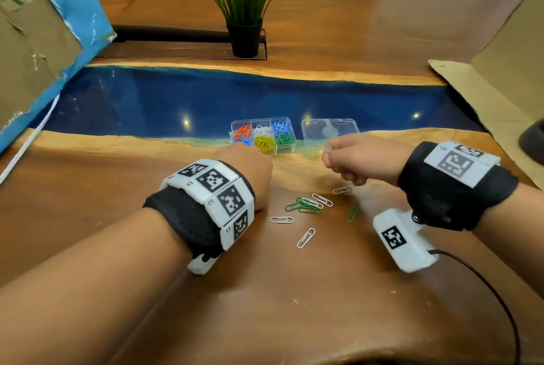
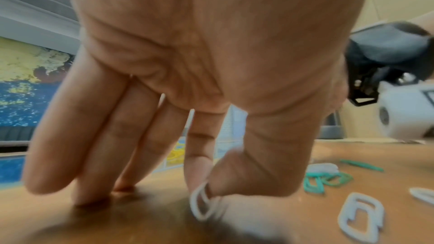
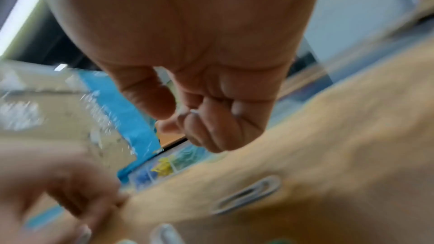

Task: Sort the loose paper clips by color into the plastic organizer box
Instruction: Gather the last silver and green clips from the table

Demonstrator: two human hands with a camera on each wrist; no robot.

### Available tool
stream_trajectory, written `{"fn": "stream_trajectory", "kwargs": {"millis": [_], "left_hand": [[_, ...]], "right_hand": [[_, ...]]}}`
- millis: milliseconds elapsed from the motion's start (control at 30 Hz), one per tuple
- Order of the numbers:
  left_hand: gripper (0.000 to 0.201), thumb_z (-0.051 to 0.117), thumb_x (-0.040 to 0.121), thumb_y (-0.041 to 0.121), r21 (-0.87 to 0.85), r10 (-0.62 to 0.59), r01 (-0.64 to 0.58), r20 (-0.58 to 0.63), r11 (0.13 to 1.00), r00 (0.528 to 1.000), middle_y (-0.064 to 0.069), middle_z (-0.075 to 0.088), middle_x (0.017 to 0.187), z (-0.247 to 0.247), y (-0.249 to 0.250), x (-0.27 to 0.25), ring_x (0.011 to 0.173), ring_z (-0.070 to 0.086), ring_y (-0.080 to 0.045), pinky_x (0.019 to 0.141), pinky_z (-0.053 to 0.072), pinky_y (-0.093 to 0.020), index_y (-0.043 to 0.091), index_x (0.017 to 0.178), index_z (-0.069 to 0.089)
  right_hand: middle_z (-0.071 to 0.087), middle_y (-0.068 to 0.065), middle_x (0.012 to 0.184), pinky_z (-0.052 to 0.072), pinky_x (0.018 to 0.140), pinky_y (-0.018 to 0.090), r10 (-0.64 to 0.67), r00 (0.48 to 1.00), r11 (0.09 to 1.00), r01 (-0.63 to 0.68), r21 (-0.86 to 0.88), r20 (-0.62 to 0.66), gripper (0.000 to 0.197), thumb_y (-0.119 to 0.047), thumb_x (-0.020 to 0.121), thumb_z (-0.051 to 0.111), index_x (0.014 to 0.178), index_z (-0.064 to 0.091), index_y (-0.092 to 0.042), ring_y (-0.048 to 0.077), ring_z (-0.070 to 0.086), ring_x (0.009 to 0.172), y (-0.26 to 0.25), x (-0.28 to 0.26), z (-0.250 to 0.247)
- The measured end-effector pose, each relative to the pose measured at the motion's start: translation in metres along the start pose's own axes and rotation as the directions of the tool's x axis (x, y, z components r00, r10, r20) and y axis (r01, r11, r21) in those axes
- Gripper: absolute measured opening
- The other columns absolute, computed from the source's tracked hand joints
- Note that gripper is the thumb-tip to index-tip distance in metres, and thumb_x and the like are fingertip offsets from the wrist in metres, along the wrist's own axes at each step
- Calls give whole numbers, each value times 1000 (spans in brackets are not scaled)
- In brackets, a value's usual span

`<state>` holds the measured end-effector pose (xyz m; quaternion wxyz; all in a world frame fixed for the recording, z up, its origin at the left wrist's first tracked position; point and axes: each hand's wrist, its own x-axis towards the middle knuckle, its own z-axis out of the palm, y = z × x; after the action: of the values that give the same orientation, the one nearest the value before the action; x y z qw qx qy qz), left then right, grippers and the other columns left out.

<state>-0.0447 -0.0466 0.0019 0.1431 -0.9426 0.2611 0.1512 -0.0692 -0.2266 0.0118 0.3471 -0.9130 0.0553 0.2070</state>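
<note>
The clear organizer box [image 1: 290, 149] stands at the table's blue strip, holding orange, white, blue, yellow and green clips in separate compartments. Loose green clips [image 1: 303, 207] and white clips [image 1: 281, 219] lie on the wood between my hands. My left hand [image 1: 244, 164] is down on the table just in front of the box. In the left wrist view its thumb and forefinger [image 2: 206, 192] pinch a white paper clip [image 2: 202, 205], and the other fingers touch the wood. My right hand [image 1: 332, 155] hovers by the lid with fingers curled. A small white clip end [image 3: 193, 111] shows at its thumb, blurred.
The box's clear lid [image 1: 329, 132] lies right of the box. A potted plant [image 1: 244, 37] stands at the back. Cardboard sheets rise at the left [image 1: 29, 40] and right [image 1: 485, 99]. A black cable [image 1: 485, 291] runs from the right wrist unit.
</note>
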Motion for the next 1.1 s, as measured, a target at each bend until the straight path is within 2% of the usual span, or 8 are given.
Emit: {"fn": "stream_trajectory", "kwargs": {"millis": [167, 533, 667, 767, 833, 900, 1000, 1100], "left_hand": [[19, 60, 79, 27, -359, 3, -35, -89, 933, 996, 1, 53, 68, -11, -12, -2, 67, 50, -18, 54, 39, -26, 15, 66, 53], [22, 47, 86, -11, -981, 165, 27, 59, 191, 984, -3, 59, 59, 9, -14, -6, 53, 65, -14, 52, 57, -23, 9, 86, 56], [26, 37, 82, -8, -994, 153, 76, 64, -76, 986, -2, 46, 56, 7, -18, -2, 43, 48, -12, 38, 45, -20, 9, 65, 48], [4, 43, 61, 6, -962, 168, 138, 99, -236, 981, 0, 44, 51, 5, -19, -1, 43, 38, -13, 34, 36, -18, 10, 61, 44], [3, 46, 59, 10, -975, 164, 143, 115, -173, 980, 3, 41, 49, 5, -19, 1, 41, 34, -11, 34, 30, -16, 10, 62, 46], [3, 57, 69, 12, -987, 150, 58, 81, 149, 985, 10, 40, 42, 6, -16, 1, 37, 32, -7, 36, 27, -15, 11, 68, 54], [3, 65, 79, 23, -664, 149, -165, -82, 729, 985, 13, 48, 44, 3, -8, -4, 42, 43, 0, 42, 29, -12, 23, 79, 63], [17, 70, 76, 37, -409, 230, -238, -69, 881, 971, 12, 45, 57, 0, 3, -9, 54, 42, 0, 48, 27, -16, 27, 90, 66]], "right_hand": [[47, -12, 71, 36, 59, 23, -61, 997, 772, 78, -631, 48, 9, -29, 82, 63, 90, 60, -28, 11, 49, 71, 13, -10, -1], [53, -9, 68, 36, 54, 19, -35, 992, 780, 102, -617, 120, 11, -31, 81, 60, 75, 57, -22, 6, 46, 64, 16, -5, 6], [52, -4, 66, 35, 55, 24, -50, 999, 904, 50, -424, 13, 23, -26, 86, 52, 64, 47, -21, 11, 44, 60, 15, -2, 1], [53, 8, 66, 35, 48, 25, 39, 999, 980, -45, 195, 39, 22, -12, 89, 41, 67, 45, -11, 18, 42, 55, 14, -3, -4], [49, 10, 63, 31, 40, 22, 63, 995, 867, -95, 490, 82, 22, -3, 89, 36, 68, 40, -11, 16, 37, 50, 14, -2, -6], [47, 9, 61, 27, 38, 19, 67, 995, 869, -94, 486, 74, 24, 0, 88, 34, 69, 38, -14, 15, 34, 49, 15, -1, -3], [48, 2, 61, 29, 41, 21, 74, 995, 978, -87, 191, 73, 21, -4, 89, 37, 75, 44, -17, 14, 36, 52, 12, -2, 4], [51, -7, 67, 34, 51, 20, 16, 999, 991, -10, -132, 46, 7, -20, 89, 49, 88, 57, -19, 10, 44, 59, 7, -6, 12]]}}
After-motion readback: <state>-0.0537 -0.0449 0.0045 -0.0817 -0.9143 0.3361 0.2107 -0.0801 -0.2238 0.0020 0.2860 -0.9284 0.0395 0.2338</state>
